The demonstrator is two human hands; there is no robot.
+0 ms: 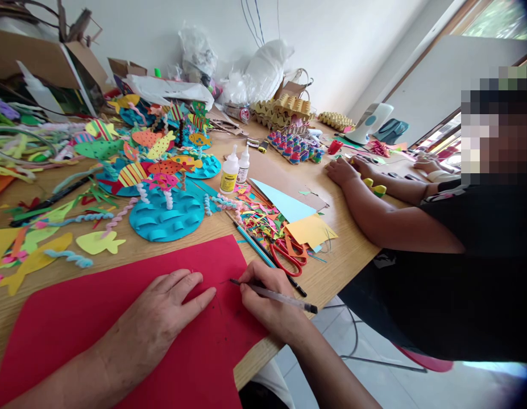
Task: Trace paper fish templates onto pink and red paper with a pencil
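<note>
A large sheet of red paper (88, 318) lies at the front of the table. Flat on it rests my left hand (161, 307), its fingers spread out and nothing held. My right hand (267, 295) grips a pen (280, 296) with a clear barrel and dark end cap. The pen's tip touches the red sheet near a few thin dark lines just right of my left fingertips. Beyond my right hand lie red-handled scissors (286, 258), their blades partly covered by paper, along with a blue pencil (254, 244) and a black pen (298, 287).
Blue paper discs (167, 218) carrying paper fish stand behind the sheet. Two glue bottles (229, 173), paper scraps (254, 213) and a yellow paper piece (310, 228) lie mid-table. Pipe cleaners crowd the left. At right, another person's arms (386, 221) rest on the table.
</note>
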